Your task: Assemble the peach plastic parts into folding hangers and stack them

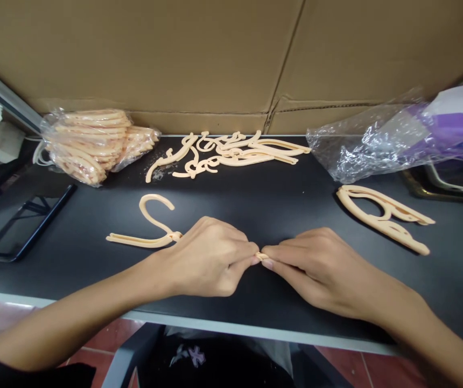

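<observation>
A: From the head camera, what is the person holding?

B: The left hand (pixel 207 257) and the right hand (pixel 320 269) are meeting near the front edge of the counter (pixel 255 215), about midway along it. Both sets of fingers are pinching together on a small peach plastic piece (pixel 261 256) between the fingertips. The rest of the folding hanger (pixel 151 226) is trailing out to the left from under the left hand, its hook lying flat on the counter.

A: How is it likely handling?

B: It is looking thin and light, moulded plastic, probably stiff with a little give, and liable to snap at the narrow joint if bent hard. Gripping it close to the joint, as both hands are doing, seems the safest hold.

A: What else is lying around?

B: A bag of hangers (pixel 94 143) is sitting at the back left corner. Loose hanger parts (pixel 231 153) are lying along the back edge, near its middle. A finished hanger (pixel 385 218) is resting toward the right edge, just in front of a crumpled clear bag (pixel 360 143). A dark phone (pixel 25 223) is lying near the left edge.
</observation>
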`<state>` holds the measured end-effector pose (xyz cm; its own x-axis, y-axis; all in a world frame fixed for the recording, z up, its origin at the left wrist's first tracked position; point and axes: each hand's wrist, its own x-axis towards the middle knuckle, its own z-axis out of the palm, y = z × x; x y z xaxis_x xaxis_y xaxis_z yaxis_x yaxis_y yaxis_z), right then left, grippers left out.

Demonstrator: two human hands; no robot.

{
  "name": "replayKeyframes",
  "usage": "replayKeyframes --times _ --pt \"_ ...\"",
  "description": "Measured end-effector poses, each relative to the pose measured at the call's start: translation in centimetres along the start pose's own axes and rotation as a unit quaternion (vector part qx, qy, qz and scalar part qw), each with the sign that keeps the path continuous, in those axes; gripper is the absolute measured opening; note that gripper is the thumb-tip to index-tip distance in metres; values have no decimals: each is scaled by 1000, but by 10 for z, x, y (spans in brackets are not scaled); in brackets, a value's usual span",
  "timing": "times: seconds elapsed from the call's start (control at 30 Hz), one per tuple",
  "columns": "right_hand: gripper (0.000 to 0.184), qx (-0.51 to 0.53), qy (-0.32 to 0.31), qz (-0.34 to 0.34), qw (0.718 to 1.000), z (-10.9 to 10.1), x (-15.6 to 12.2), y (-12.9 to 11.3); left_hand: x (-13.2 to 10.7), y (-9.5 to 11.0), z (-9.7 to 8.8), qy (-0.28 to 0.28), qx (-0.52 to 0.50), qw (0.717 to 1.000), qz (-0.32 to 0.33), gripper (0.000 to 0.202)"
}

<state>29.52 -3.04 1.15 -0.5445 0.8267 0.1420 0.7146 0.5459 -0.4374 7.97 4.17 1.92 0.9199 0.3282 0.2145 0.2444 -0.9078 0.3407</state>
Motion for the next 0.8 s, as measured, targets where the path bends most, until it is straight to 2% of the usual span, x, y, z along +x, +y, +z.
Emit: replayKeyframes --times 0.1,0.2,0.33,0.43,0.57,0.67,0.73,0.8 --pt "34 -1 0 5 1000 3 1 1 1 0 -8 -35 7 999 -15 26" --pt "34 -20 4 23 1000 5 1 3 0 -1 -15 -46 59 997 -8 23" --pt "30 -74 54 64 994 6 0 11 -2 -7 -15 -16 156 988 4 23" --pt "28 -143 114 66 981 7 1 19 -2 -17 -8 4 182 983 14 24" --pt "26 -240 174 79 952 9 3 31 0 -32 0 75 189 979 26 25" --pt "28 -272 212 93 934 12 1 40 0 -43 -3 136 160 978 7 24" --pt "28 -287 232 106 923 14 -1 46 -4 -51 -10 153 136 979 -13 23" --pt "29 -287 237 118 921 16 -4 50 -12 -60 -18 146 115 982 -37 25"
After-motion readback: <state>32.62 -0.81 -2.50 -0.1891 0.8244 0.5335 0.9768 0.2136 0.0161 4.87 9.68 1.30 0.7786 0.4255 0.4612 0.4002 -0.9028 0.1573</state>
